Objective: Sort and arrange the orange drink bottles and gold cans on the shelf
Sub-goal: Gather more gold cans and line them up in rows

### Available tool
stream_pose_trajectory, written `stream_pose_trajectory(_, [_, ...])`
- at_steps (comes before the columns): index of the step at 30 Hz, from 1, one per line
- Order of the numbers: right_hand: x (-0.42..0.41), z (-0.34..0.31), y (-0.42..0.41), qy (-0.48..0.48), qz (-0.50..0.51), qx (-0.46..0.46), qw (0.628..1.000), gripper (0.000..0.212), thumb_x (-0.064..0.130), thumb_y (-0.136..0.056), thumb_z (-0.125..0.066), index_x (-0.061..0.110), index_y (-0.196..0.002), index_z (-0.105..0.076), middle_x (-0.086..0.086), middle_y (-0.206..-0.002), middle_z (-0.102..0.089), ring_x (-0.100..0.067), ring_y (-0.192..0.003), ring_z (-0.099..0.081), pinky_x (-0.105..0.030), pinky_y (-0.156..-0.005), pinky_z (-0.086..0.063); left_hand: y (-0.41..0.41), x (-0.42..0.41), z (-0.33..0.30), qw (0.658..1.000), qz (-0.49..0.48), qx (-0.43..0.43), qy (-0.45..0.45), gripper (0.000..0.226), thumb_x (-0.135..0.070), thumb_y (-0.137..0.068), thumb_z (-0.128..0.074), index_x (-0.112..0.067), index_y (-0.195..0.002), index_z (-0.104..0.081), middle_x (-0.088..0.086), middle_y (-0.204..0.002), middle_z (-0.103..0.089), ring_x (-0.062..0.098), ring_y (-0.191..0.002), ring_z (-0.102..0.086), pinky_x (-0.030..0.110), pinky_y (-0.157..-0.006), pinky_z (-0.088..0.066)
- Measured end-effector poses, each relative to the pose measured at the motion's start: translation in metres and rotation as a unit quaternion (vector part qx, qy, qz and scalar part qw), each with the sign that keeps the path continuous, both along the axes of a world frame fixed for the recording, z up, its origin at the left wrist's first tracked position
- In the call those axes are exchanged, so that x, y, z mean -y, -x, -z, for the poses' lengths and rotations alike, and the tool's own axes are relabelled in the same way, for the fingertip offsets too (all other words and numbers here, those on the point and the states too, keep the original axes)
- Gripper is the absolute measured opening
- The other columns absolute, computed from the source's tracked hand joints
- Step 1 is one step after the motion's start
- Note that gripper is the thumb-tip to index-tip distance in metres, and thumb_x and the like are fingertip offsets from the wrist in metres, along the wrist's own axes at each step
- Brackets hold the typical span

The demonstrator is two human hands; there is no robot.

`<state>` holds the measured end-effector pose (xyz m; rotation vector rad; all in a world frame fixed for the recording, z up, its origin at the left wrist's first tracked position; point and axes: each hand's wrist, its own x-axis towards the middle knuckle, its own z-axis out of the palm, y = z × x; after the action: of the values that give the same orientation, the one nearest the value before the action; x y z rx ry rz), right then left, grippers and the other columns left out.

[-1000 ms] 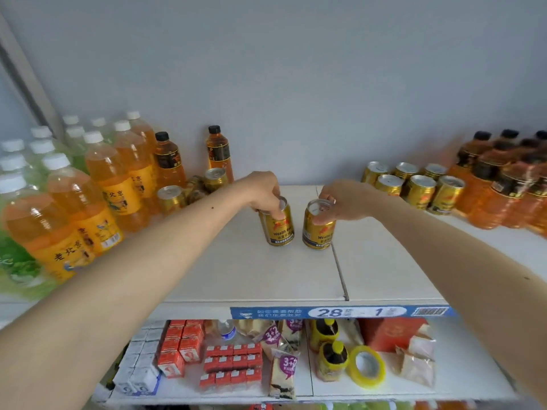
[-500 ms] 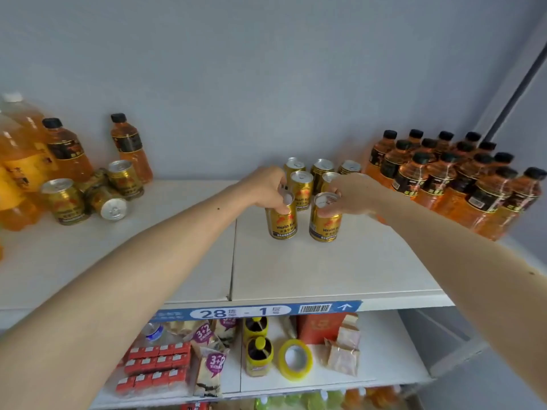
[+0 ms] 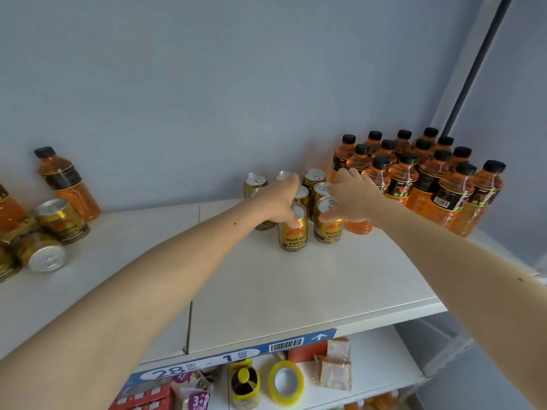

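Both hands hold cans from above: left hand (image 3: 278,199) grips one gold can (image 3: 292,232), right hand (image 3: 352,193) pinches its neighbour (image 3: 328,224), seemingly to front the can cluster (image 3: 313,180) beside the orange bottles (image 3: 429,179) on the shelf (image 3: 296,291).

Both hands have carried their gold cans toward two o'clock; left can (image 3: 292,232) and right can (image 3: 328,222) now stand touching the can cluster (image 3: 313,180).
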<state>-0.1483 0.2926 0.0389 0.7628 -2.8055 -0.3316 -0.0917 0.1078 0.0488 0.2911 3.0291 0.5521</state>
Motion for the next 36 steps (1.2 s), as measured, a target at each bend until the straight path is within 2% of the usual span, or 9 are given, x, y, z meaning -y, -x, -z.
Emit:
stream_pose_trajectory(4, [-0.009,0.003,0.013,-0.014,-0.027,-0.048,0.998,0.085,0.083,-0.067,-0.049,0.009,-0.107,-0.065,0.0,-0.096,-0.028,-0.019,-0.09,-0.024,-0.04,-0.09,-0.036,0.011,-0.012,0.005,1.0,-0.018,0.006,0.005,0.073,-0.021,-0.066,-0.085,-0.012,-0.118,-0.035,0.008,-0.115,-0.057,0.026,-0.102,-0.058,0.043,-0.082,-0.052])
stream_pose_trajectory(8, [-0.017,0.006,0.021,-0.03,-0.075,-0.077,0.994,0.083,0.083,-0.067,-0.048,0.012,-0.104,-0.069,-0.003,-0.109,-0.042,-0.024,-0.102,-0.033,-0.039,-0.091,-0.033,0.016,-0.026,0.008,0.999,-0.051,0.011,-0.012,0.071,-0.017,-0.067,-0.084,-0.013,-0.118,-0.035,0.006,-0.121,-0.056,0.023,-0.101,-0.057,0.038,-0.078,-0.051])
stream_pose_trajectory(12, [-0.02,0.008,0.029,-0.043,-0.099,-0.073,0.992,0.078,0.082,-0.07,-0.045,0.015,-0.101,-0.071,-0.004,-0.118,-0.044,-0.025,-0.11,-0.033,-0.042,-0.096,-0.028,0.016,-0.038,0.014,0.997,-0.074,0.009,-0.026,0.071,-0.014,-0.069,-0.082,-0.011,-0.122,-0.035,0.005,-0.13,-0.053,0.018,-0.097,-0.053,0.032,-0.071,-0.045])
stream_pose_trajectory(15, [-0.021,0.012,0.033,-0.05,-0.111,-0.067,0.99,0.077,0.081,-0.072,-0.045,0.015,-0.101,-0.071,-0.005,-0.12,-0.045,-0.027,-0.112,-0.033,-0.044,-0.098,-0.026,0.017,-0.043,0.018,0.996,-0.082,0.002,-0.015,0.072,-0.014,-0.068,-0.082,-0.011,-0.123,-0.035,0.007,-0.125,-0.054,0.02,-0.095,-0.054,0.032,-0.07,-0.045])
stream_pose_trajectory(21, [-0.023,0.013,0.035,-0.048,-0.102,-0.052,0.992,0.076,0.081,-0.074,-0.042,0.017,-0.101,-0.071,-0.004,-0.123,-0.046,-0.027,-0.117,-0.033,-0.045,-0.102,-0.023,0.018,-0.045,0.021,0.996,-0.093,0.0,0.006,0.065,-0.013,-0.071,-0.079,-0.013,-0.119,-0.035,0.009,-0.11,-0.057,0.025,-0.095,-0.057,0.04,-0.076,-0.052])
stream_pose_trajectory(26, [-0.025,0.012,0.034,-0.073,-0.098,-0.042,0.992,0.079,0.083,-0.074,-0.038,0.018,-0.103,-0.071,-0.006,-0.129,-0.046,-0.029,-0.123,-0.031,-0.049,-0.107,-0.016,0.013,-0.043,0.027,0.994,-0.107,-0.026,-0.004,0.07,-0.017,-0.071,-0.079,-0.014,-0.129,-0.04,0.006,-0.126,-0.054,0.023,-0.109,-0.054,0.031,-0.078,-0.045])
stream_pose_trajectory(28, [-0.024,0.011,0.033,-0.088,-0.099,-0.033,0.991,0.081,0.085,-0.069,-0.042,0.018,-0.105,-0.07,-0.007,-0.129,-0.047,-0.03,-0.125,-0.029,-0.051,-0.108,-0.013,0.011,-0.044,0.027,0.992,-0.114,-0.055,0.001,0.077,-0.022,-0.065,-0.084,-0.013,-0.131,-0.045,0.006,-0.129,-0.054,0.024,-0.114,-0.053,0.027,-0.078,-0.04])
stream_pose_trajectory(31, [-0.024,0.009,0.033,-0.107,-0.104,-0.035,0.988,0.077,0.083,-0.065,-0.052,0.019,-0.105,-0.069,-0.007,-0.127,-0.049,-0.03,-0.125,-0.03,-0.052,-0.108,-0.014,0.009,-0.046,0.028,0.99,-0.119,-0.076,0.022,0.073,-0.026,-0.061,-0.087,-0.012,-0.124,-0.053,0.008,-0.122,-0.059,0.026,-0.109,-0.056,0.031,-0.075,-0.042])
stream_pose_trajectory(36, [-0.023,0.009,0.034,-0.114,-0.099,-0.027,0.988,0.077,0.08,-0.067,-0.054,0.017,-0.109,-0.067,-0.008,-0.131,-0.048,-0.031,-0.128,-0.03,-0.052,-0.109,-0.014,0.006,-0.049,0.03,0.988,-0.132,-0.083,0.01,0.073,-0.02,-0.062,-0.087,-0.014,-0.124,-0.048,0.007,-0.123,-0.058,0.026,-0.109,-0.055,0.034,-0.077,-0.047])
